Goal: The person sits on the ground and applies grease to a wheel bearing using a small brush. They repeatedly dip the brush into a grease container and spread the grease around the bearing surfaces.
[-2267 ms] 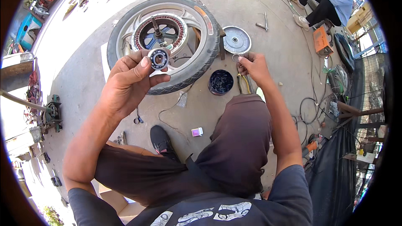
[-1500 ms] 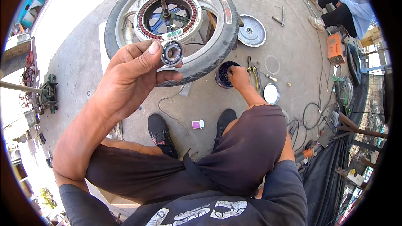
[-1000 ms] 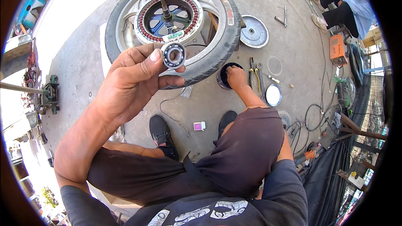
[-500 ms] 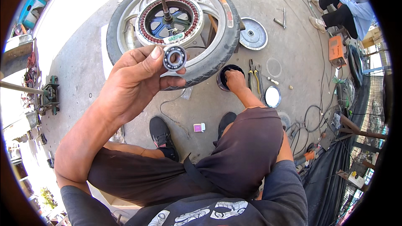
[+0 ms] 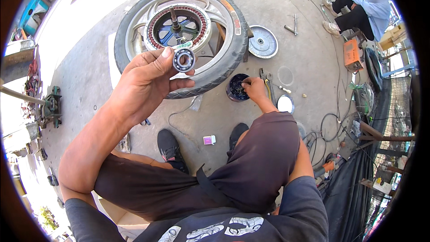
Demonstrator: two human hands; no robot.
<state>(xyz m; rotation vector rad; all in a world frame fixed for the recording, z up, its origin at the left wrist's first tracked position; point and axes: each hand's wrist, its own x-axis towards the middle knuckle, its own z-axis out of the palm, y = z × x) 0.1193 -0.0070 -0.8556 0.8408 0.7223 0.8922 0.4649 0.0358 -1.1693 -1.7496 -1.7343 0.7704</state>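
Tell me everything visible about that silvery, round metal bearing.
The silvery, ring-shaped metal ball bearing has two concentric rings with small shiny balls between them and a hole through its centre. It is held up, one face toward the camera, its edge pinched in the person's left hand, and appears in front of the grey-tyred metal wheel.

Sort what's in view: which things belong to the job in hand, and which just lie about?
Seemingly part of the job:
bearing, in the left hand
tin, right hand at its mouth
wheel, with open hub

Probably just lying about:
purple box
orange box
metal tool
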